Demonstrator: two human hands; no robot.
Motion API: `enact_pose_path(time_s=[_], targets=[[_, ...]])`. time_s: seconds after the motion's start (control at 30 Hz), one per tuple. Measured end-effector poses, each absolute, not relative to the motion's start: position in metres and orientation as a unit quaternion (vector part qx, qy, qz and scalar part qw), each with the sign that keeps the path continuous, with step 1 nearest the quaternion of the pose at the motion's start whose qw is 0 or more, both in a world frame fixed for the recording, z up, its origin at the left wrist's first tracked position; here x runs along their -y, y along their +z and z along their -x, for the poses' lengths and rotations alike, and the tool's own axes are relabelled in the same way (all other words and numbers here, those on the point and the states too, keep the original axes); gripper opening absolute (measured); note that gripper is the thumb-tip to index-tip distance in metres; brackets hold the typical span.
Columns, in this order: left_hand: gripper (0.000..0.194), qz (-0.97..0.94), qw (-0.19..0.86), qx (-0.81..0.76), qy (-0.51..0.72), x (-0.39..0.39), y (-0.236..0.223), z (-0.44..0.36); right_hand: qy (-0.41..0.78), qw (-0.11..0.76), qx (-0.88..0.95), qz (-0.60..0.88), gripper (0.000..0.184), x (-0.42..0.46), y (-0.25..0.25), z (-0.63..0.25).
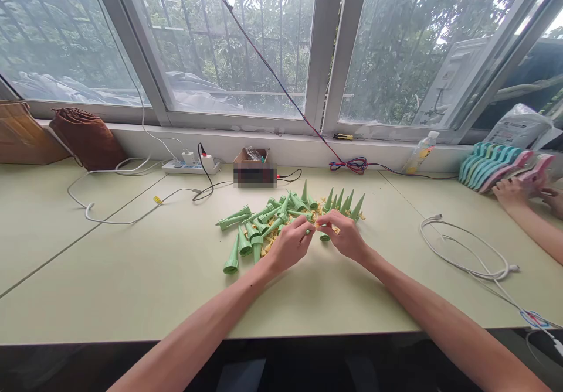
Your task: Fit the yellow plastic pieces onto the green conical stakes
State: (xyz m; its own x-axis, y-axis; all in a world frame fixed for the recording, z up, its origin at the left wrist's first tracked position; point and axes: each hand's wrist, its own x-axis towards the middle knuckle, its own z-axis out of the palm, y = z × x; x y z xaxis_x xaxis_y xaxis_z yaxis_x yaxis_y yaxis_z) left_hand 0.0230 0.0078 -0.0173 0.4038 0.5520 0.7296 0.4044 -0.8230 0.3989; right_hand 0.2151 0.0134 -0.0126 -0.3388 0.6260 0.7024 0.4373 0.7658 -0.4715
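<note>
A heap of green plastic cone-shaped spikes (245, 244) lies on the table, with small yellow plastic pieces (265, 248) scattered among them. At the heap's front edge my left hand (290, 244) is closed, and a bit of green shows between its fingers, likely part of a spike. My right hand (345, 237) meets it fingertip to fingertip, pinching something small that looks yellowish; the fingers mostly hide it. Under the right hand the wide end of a green spike (324, 237) peeks out. Behind that hand several green spikes (342, 200) stand upright in a group.
A small cardboard box (251, 156) and a power strip (187, 166) sit by the window. Looped white cable (466, 272) lies on the right. Another person's hands (512, 193) touch a row of teal and pink hangers (488, 163), near a bottle (420, 153).
</note>
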Motion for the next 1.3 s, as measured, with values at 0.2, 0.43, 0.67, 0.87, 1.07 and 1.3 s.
enact_pose_path(time_s=[0.2, 0.43, 0.67, 0.87, 1.07, 1.3], targets=[[0.023, -0.838, 0.087, -0.289, 0.454, -0.0077, -0.0162, -0.0212, 0.095, 0.47, 0.814, 0.328, 0.016, -0.0129, -0.0124, -0.2146], [0.021, -0.835, 0.095, -0.298, 0.452, -0.0097, -0.0179, -0.0213, 0.1, 0.465, 0.817, 0.328, 0.014, -0.0141, -0.0133, -0.2143], [0.014, -0.816, 0.125, -0.308, 0.473, -0.0141, -0.0227, -0.0213, 0.105, 0.459, 0.818, 0.33, 0.013, -0.015, -0.0143, -0.2145], [0.009, -0.784, 0.153, -0.345, 0.492, -0.0149, -0.0214, -0.0229, 0.102, 0.476, 0.804, 0.343, 0.012, -0.0143, -0.0135, -0.2142], [0.009, -0.772, 0.178, -0.392, 0.468, -0.0155, -0.0206, -0.0224, 0.095, 0.478, 0.803, 0.343, 0.014, -0.0148, -0.0134, -0.2137], [0.01, -0.793, 0.187, -0.416, 0.405, -0.014, -0.0192, -0.0219, 0.099, 0.479, 0.803, 0.339, 0.021, -0.0149, -0.0137, -0.2148]])
